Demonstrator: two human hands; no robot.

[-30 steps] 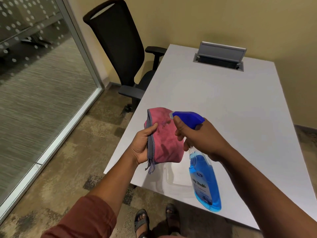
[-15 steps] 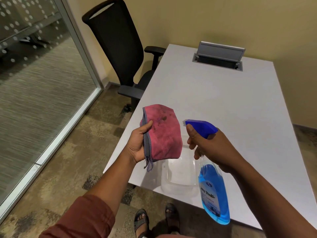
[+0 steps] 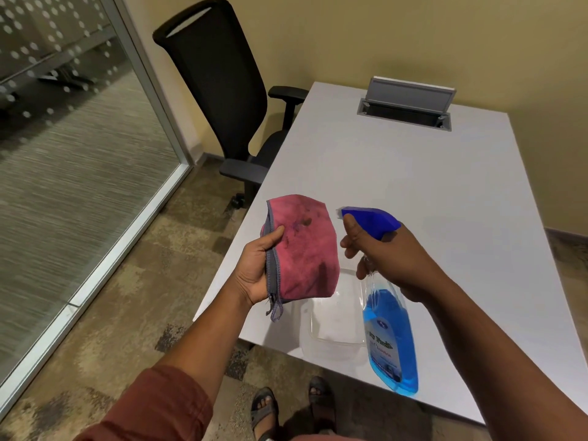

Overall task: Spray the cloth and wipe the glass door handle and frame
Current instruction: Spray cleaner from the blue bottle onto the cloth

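Two hands are up over the near corner of the white table [image 3: 413, 192], and the step in hand is wetting the cloth. Far left runs the glass partition [image 3: 70, 173] with its pale metal frame [image 3: 152, 100]; no door handle shows, so the surface to be wiped lies outside this view. Next comes the black office chair [image 3: 219, 90] tucked beside the table.

The left hand [image 3: 254, 268] is closed on the folded pink cloth [image 3: 302, 246], thumb across the front by the grey stitched edge, fingers hidden behind, holding it upright with its stained face toward the nozzle. Just right of it, with a small gap between, the right hand [image 3: 391, 259] is wrapped round the neck of the spray bottle [image 3: 388, 338], forefinger on the trigger under the blue spray head [image 3: 372, 221]; blue liquid fills the lower body. A clear plastic container [image 3: 331, 316] rests on the table beneath both hands.

Compared with a second ago, the nozzle has drawn back from nearly touching the cloth, and the cloth has turned more squarely to face it.

The next move, as I judge it, calls for a trigger squeeze aimed at the cloth's middle, then setting the bottle down and turning toward the door.
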